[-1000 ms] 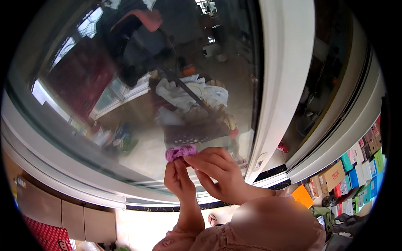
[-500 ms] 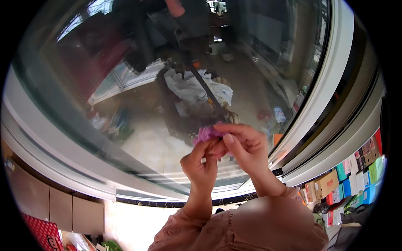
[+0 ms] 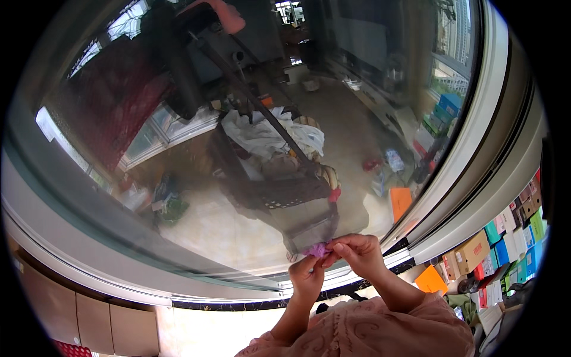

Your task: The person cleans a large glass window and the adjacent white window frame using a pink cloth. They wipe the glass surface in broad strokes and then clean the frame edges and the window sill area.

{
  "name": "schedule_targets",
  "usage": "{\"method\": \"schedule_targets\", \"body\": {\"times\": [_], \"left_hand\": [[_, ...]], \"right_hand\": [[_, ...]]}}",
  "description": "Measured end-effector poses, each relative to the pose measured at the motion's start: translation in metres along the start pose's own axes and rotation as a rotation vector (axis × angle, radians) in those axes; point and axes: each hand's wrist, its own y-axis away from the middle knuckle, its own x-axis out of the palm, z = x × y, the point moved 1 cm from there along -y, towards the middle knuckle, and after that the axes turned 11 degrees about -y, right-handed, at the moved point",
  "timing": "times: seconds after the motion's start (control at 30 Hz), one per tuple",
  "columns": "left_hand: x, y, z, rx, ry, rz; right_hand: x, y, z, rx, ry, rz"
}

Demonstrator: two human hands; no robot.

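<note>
A small, crumpled purple fluffy piece (image 3: 317, 249), perhaps cloth, is pinched between my two hands in front of a large glass pane (image 3: 250, 196). My left hand (image 3: 306, 275) has its fingers closed on the lower side of it. From the right, my right hand (image 3: 358, 254) pinches its other end between thumb and fingers. The fingertips of both hands meet, and they hide part of the purple piece. Its exact kind cannot be made out.
A white door frame (image 3: 470, 160) curves along the right of the glass. Stacked shoe boxes (image 3: 473, 253) and an orange box (image 3: 430, 281) are at the lower right. Brown cabinets (image 3: 94, 321) line the lower left. Through or in the glass, white cloth (image 3: 273, 131) shows on a dark frame.
My hands have come lower in the view, nearer my body, still with the purple piece between them. The view has shifted, showing more of the glass above them.
</note>
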Motion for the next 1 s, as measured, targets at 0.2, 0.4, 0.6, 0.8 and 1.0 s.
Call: {"method": "schedule_targets", "body": {"times": [0.2, 0.4, 0.6, 0.8, 1.0], "left_hand": [[0.022, 0.047, 0.048, -0.214, -0.005, 0.162], [0.016, 0.031, 0.028, -0.163, -0.091, 0.207], [-0.008, -0.017, -0.013, 0.068, -0.011, -0.013], [-0.035, -0.089, -0.1, 0.239, 0.005, -0.214], [-0.053, -0.114, -0.131, 0.256, 0.096, -0.311]], "right_hand": [[-0.035, 0.019, -0.052, 0.16, 0.277, -0.054], [-0.028, 0.017, -0.044, 0.036, 0.458, -0.088], [0.018, -0.008, 0.022, -0.259, 0.434, -0.046], [0.056, -0.038, 0.093, -0.493, 0.28, -0.074], [0.089, -0.054, 0.126, -0.565, 0.137, -0.038]]}}
